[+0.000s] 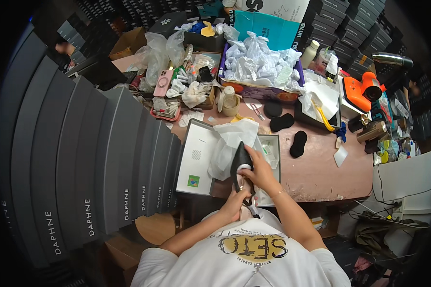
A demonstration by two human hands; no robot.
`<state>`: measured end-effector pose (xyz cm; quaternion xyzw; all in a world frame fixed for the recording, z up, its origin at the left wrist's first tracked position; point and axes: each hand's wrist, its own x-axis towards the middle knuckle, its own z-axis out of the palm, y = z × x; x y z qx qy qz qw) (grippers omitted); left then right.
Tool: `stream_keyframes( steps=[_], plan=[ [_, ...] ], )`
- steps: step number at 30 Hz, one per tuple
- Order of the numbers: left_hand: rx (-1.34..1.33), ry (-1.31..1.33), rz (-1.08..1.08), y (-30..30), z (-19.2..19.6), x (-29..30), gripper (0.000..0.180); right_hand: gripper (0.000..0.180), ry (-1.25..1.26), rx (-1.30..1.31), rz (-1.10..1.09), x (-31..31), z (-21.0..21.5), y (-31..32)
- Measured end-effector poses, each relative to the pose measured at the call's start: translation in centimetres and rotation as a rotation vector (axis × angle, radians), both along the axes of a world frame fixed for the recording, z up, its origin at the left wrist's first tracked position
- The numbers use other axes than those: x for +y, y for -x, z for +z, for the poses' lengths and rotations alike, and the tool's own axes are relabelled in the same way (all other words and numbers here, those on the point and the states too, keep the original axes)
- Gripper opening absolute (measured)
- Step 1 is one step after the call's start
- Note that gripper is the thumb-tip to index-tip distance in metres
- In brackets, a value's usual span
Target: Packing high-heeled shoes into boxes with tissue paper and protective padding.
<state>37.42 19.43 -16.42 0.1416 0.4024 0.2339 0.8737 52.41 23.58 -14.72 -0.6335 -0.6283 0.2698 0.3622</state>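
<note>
A black pointed shoe [240,155] is held toe-away in front of my chest, above the near edge of the table. My right hand [263,171] is closed around its right side, with fingertips at the opening, where something white shows inside. Lower down, my left hand [235,204] grips the shoe's heel end, partly covering it. Just beyond the shoe, crumpled white tissue paper [227,143] lies over an open grey shoebox with a white inside [194,155]. To the right is another grey-edged box part [276,139] holding small packets.
Tall stacks of grey shoeboxes [115,158] rise close on my left. A purple-edged box of crumpled white paper [263,62] stands at the back. Black pads [298,144] lie on the pinkish table [333,178]. An orange device [359,93] and bottles stand at right.
</note>
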Motion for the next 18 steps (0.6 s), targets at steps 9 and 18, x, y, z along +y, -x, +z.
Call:
stream_keyframes(
  steps=[9, 18],
  plan=[
    [0.464, -0.555, 0.235, 4.7, 2.8, 8.7, 0.075, 0.074, 0.634, 0.338, 0.048, -5.1, -5.0, -6.6],
    [0.456, -0.899, -0.015, -1.2, -4.1, 6.5, 0.076, 0.05, 0.513, 0.367, -0.078, -6.4, -9.4, -3.3]
  ],
)
